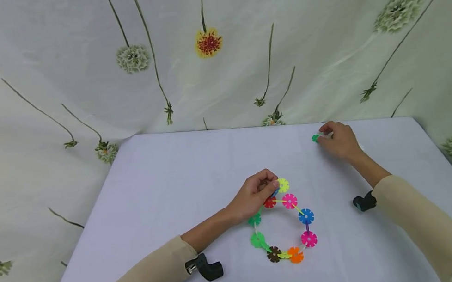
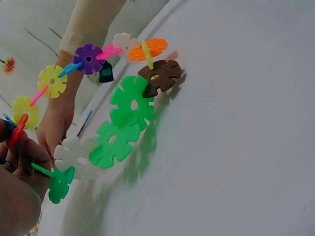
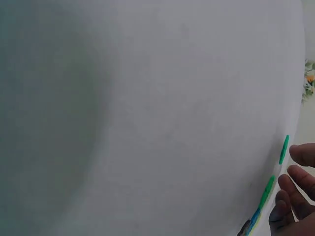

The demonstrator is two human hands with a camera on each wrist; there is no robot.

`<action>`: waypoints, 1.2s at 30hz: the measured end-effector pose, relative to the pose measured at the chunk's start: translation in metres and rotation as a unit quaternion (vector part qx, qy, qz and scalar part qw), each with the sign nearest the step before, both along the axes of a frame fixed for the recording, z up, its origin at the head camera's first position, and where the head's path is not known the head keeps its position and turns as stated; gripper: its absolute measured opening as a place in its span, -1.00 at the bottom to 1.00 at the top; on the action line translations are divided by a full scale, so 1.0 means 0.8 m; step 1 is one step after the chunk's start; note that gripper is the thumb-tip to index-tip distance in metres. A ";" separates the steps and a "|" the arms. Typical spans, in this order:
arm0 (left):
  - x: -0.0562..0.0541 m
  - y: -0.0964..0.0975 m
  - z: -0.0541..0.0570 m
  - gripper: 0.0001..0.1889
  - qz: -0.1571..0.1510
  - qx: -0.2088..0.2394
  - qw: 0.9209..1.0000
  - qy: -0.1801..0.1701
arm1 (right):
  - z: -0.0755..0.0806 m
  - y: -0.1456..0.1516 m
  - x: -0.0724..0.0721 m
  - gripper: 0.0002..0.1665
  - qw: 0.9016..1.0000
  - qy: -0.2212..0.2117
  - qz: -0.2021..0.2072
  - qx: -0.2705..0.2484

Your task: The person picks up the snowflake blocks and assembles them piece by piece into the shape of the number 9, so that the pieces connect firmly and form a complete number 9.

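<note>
My left hand point(image 1: 253, 196) pinches one end of a curved chain of flower-shaped plastic discs, at a blue disc point(image 1: 275, 192) beside a yellow disc point(image 1: 283, 185). The chain loops over the table in front of that hand, with a red, several pink, an orange disc point(image 1: 295, 255), a brown disc point(image 2: 160, 77) and green discs point(image 2: 132, 101). White and purple discs also show in the left wrist view. At the far right of the table, my right hand point(image 1: 338, 141) reaches with parted thumb and fingers beside a green disc point(image 3: 284, 150).
More discs point(image 3: 266, 191), seen edge-on, lie by the right hand in the right wrist view. A white cloth covers the table point(image 1: 179, 174). Behind its far edge hangs a flower-printed curtain point(image 1: 186, 85). Black camera mounts point(image 1: 209, 267) project from both wrists.
</note>
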State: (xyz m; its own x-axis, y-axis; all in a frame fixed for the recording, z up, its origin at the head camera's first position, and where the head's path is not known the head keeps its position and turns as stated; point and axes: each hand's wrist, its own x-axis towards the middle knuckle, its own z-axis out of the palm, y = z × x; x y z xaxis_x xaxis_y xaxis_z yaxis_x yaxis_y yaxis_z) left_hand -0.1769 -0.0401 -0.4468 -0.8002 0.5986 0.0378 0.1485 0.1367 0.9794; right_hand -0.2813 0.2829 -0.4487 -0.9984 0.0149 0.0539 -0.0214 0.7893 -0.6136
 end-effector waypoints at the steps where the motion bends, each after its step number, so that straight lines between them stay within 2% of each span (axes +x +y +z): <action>1: 0.000 0.000 0.000 -0.80 -0.001 0.001 1.000 0.000 | -0.002 0.001 -0.003 -0.53 1.000 0.002 0.001 0.012; 4: 0.000 0.001 -0.001 -0.81 -0.002 0.003 1.000 0.001 | -0.005 0.002 -0.012 -0.53 0.999 0.006 0.012 0.035; 10: 0.001 0.002 -0.002 -0.79 -0.006 0.007 1.000 0.005 | -0.001 -0.004 -0.020 -0.59 0.999 0.010 0.031 0.041; 17: 0.003 0.003 0.000 -0.79 -0.007 0.008 1.000 0.012 | 0.006 -0.006 -0.016 -0.64 0.999 -0.018 0.029 -0.010; 21: 0.004 0.002 0.001 -0.79 -0.003 0.001 1.000 0.013 | 0.006 -0.008 -0.009 -0.72 0.999 -0.005 0.036 -0.030; 26: 0.004 0.000 0.000 -0.79 0.000 0.002 1.000 0.008 | 0.006 -0.016 0.013 -0.72 0.996 0.025 0.045 -0.078; 32: 0.004 0.001 0.001 -0.78 0.002 -0.003 1.000 0.003 | 0.009 -0.033 0.052 -0.69 0.984 0.011 0.075 -0.163; 36: 0.003 0.002 0.001 -0.78 0.005 -0.008 1.000 0.001 | 0.015 -0.046 0.077 -0.73 0.972 -0.002 0.113 -0.207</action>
State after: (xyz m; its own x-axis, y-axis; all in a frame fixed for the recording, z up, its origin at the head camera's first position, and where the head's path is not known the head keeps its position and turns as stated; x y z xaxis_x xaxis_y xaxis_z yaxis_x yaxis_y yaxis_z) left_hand -0.1744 -0.0386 -0.4459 -0.8058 0.5915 0.0295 0.1489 0.1541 0.9768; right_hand -0.2197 0.2460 -0.4368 -0.9788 -0.1858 0.0865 -0.1631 0.4507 -0.8776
